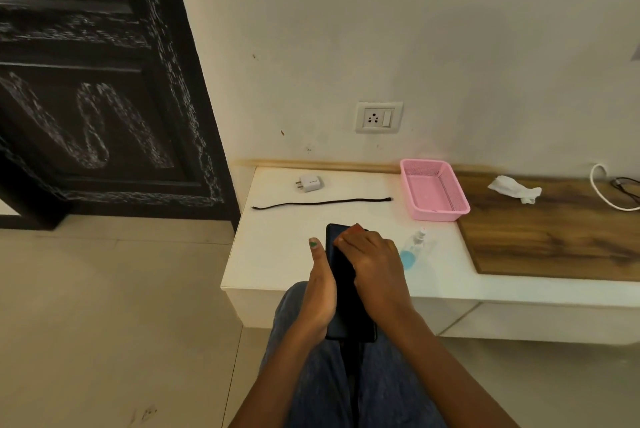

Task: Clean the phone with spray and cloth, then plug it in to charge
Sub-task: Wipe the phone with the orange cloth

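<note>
Cradling the phone (348,285) from beneath, the left hand (320,284) kept its thumb raised. The right hand (375,263) curled its fingers (346,240) around a red cloth (359,228) on the screen.

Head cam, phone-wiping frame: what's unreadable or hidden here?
- Cloth, head view: only a reddish edge shows past the right hand; its shape is hidden.
- Phone: both hands cover much of it; the left hand hides one side, so screen or back is unclear.
- Charger: lettering too small.
- White cable: cut off by the right frame edge.
- Socket: switch position too small to tell.
</note>
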A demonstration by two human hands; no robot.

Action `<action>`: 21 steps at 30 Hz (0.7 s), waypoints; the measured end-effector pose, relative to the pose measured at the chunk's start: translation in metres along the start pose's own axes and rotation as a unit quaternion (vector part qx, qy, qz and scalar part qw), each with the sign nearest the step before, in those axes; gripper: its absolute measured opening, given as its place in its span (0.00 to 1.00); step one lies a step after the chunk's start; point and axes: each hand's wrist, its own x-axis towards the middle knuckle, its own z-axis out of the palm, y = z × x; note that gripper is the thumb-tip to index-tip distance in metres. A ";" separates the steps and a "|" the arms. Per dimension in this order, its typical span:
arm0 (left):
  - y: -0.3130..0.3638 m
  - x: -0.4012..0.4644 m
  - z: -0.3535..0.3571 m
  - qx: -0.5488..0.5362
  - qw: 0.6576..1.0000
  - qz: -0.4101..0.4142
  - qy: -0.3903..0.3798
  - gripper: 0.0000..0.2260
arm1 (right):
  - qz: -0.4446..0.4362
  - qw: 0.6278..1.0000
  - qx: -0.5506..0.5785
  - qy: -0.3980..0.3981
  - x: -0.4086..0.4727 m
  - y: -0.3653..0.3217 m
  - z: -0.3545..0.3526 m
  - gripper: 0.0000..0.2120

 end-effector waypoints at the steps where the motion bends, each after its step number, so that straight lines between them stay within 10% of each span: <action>1: 0.000 -0.001 0.001 -0.015 1.000 0.008 -0.001 0.44 | -0.010 1.000 0.002 -0.004 0.000 -0.003 0.003 0.14; 21: 0.004 0.000 -0.007 -0.056 0.998 -0.001 0.030 0.55 | -0.129 0.991 0.029 0.012 -0.026 0.019 0.010 0.27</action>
